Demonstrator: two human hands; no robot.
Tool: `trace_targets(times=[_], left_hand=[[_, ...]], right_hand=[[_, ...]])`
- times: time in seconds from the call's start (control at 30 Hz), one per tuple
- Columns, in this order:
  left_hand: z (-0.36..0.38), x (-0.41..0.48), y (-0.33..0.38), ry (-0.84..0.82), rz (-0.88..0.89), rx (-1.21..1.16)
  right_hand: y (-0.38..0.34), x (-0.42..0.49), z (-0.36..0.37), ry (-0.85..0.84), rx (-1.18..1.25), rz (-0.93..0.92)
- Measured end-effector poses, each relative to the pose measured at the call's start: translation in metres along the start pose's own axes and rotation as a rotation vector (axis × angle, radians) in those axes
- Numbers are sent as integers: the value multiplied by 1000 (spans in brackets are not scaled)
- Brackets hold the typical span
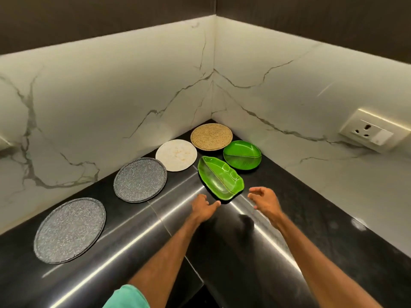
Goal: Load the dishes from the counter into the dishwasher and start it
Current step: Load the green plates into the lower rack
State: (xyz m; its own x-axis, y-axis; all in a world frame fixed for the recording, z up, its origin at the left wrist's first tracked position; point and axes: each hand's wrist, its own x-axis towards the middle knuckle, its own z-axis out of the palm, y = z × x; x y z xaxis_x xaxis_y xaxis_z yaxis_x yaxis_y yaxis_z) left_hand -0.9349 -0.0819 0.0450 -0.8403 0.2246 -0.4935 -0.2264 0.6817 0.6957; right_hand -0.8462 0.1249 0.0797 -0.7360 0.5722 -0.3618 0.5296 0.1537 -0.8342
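A green leaf-shaped dish point(219, 177) lies on the black corner counter point(289, 196). My left hand point(203, 207) hovers at its near left end, fingers apart, thumb close to the rim. My right hand point(264, 200) is just right of the dish, fingers curled and apart, holding nothing. Behind it sits a round green divided plate point(242, 154). A woven tan plate point(211, 136) is in the corner. A white plate point(176, 154) and two grey speckled plates point(140, 179) point(70, 230) line the left wall. No dishwasher is in view.
Marble-patterned backsplash walls point(111, 96) meet in the corner behind the plates. A wall socket point(371, 132) is mounted on the right wall. The counter's front edge runs below my forearms.
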Motion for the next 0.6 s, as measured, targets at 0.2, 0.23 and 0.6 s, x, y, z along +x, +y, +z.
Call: trace_targets(times=[0.2, 0.23, 0.6], left_hand=[[32, 52, 18, 98, -110, -189], [37, 63, 18, 122, -130, -210], [18, 53, 10, 72, -188, -437]], right_hand=[[-13, 78, 6, -26, -309, -108], [-14, 88, 8, -49, -395, -159], [-21, 174, 16, -109, -1053, -425]])
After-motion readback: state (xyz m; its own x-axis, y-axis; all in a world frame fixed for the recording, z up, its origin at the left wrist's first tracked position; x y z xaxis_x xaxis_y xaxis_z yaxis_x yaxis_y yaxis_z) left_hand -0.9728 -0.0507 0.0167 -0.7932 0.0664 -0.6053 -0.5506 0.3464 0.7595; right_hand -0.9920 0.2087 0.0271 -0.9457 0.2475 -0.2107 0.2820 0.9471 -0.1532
